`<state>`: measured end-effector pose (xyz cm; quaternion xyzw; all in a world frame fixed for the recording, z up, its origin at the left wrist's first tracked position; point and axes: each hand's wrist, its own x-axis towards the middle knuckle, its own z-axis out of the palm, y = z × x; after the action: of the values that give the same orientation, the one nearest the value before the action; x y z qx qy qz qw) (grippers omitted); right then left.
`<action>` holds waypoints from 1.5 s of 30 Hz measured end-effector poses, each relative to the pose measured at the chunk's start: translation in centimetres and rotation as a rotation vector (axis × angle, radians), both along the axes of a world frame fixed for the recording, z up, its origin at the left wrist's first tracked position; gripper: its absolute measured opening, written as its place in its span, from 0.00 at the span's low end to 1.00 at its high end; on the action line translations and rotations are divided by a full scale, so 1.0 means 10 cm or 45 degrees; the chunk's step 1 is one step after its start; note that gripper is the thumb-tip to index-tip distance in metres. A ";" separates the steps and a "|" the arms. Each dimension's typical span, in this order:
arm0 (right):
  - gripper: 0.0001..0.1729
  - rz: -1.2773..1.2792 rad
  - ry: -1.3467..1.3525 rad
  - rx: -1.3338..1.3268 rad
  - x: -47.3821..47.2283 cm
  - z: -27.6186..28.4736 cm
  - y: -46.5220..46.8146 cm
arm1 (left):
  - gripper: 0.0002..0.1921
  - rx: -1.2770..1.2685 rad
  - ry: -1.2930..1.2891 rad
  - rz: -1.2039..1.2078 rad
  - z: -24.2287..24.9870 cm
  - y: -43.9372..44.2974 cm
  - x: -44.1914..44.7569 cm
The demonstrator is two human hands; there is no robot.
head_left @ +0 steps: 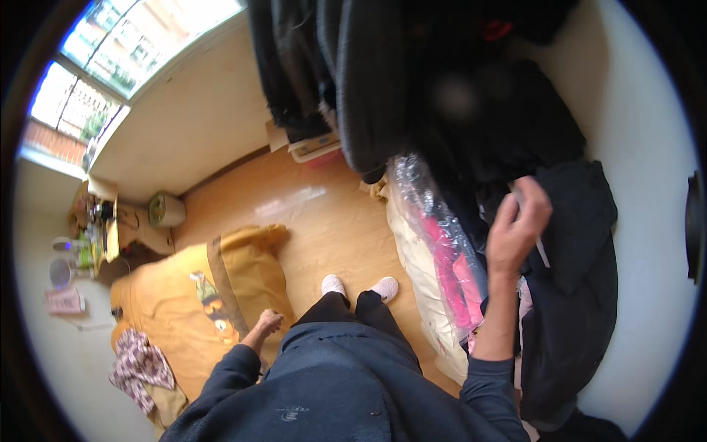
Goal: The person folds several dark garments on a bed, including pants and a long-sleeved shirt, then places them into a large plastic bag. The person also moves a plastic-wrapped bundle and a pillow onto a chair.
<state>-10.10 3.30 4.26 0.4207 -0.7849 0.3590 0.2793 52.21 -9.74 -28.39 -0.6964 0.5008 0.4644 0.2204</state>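
Note:
My right hand (518, 224) is raised among dark garments (574, 221) along the right wall, its fingers bent. A small white strip shows just below its fingers; whether the fingers grip it or the cloth I cannot tell. Left of that hand, pink clothing in a clear plastic cover (447, 259) lies on a cream cloth (406, 243). My left hand (269, 321) hangs low on the left, beside a bed or seat with a yellow-orange cover (165, 293). Its fingers are curled, and nothing shows in them.
Dark clothes (353, 72) hang at the top centre, above a box (317, 148) on the wooden floor (309, 221). A round bin (167, 209) stands by the wall under the window. A patterned cloth (141, 359) lies on the yellow-orange cover. Cluttered small items line the far left.

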 end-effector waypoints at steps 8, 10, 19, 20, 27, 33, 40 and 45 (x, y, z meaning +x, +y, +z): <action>0.17 0.943 -1.487 1.150 2.52 -2.54 0.07 | 0.18 -0.022 0.549 0.313 0.22 0.52 -0.27; 0.18 0.959 -1.297 1.351 2.92 -2.98 0.57 | 0.18 0.031 0.688 0.262 0.27 0.66 -0.26; 0.12 -0.032 -1.927 1.705 2.96 -3.59 1.78 | 0.06 0.342 0.835 0.924 -0.64 1.54 1.82; 0.13 0.120 -1.816 1.701 2.89 -3.56 1.80 | 0.08 0.378 0.919 1.062 -0.79 1.71 2.01; 0.18 0.529 -1.479 1.789 3.27 -3.29 0.83 | 0.10 -0.142 0.259 1.225 -0.92 2.50 3.10; 0.14 0.793 -1.637 2.094 3.69 -3.22 -0.30 | 0.10 -0.584 0.518 1.765 -0.59 2.73 2.30; 0.14 1.102 -1.193 2.171 4.18 -3.42 -1.43 | 0.13 -0.564 0.394 1.770 -0.38 3.92 1.20; 0.16 1.166 -1.058 2.247 4.47 -3.68 -1.62 | 0.08 -0.223 0.172 1.600 -0.34 5.05 0.60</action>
<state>34.59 -12.92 -32.57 0.5726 -0.5680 -0.1488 -0.5722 58.24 40.79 -31.81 -0.8419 0.0457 0.5053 -0.1840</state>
